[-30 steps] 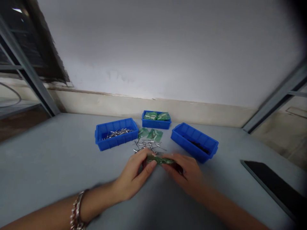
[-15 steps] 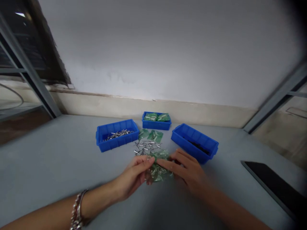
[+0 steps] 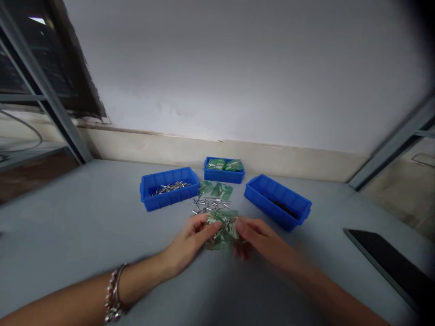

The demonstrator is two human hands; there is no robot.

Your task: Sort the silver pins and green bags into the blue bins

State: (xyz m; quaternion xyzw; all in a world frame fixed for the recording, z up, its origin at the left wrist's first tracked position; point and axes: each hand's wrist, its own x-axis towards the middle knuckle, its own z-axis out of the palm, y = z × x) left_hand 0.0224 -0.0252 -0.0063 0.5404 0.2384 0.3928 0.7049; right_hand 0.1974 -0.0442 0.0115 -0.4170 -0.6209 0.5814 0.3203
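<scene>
Between my two hands is a clear green plastic bag (image 3: 222,231) with small metal pieces showing through it. My left hand (image 3: 193,237) pinches its left side, thumb on top. On the right side, the thumb and fingers of my right hand (image 3: 256,235) close on the bag's edge; the lower fingers are blurred. Just beyond the bag lies a loose pile of thin silvery metal pins, rivet-like in shape (image 3: 212,204). Behind that pile, two more green bags (image 3: 222,191) lie flat on the table.
A blue bin (image 3: 170,199) at left holds many metal pins. The small blue bin (image 3: 224,176) at the back holds filled green bags. Dark small pieces lie in the right blue bin (image 3: 272,206). A flat black panel (image 3: 384,258) rests at far right; a wall stands behind.
My right hand's fingers have drawn back from across the bag to its right edge. The bag now lies flatter between both hands. The whole view has shifted slightly.
</scene>
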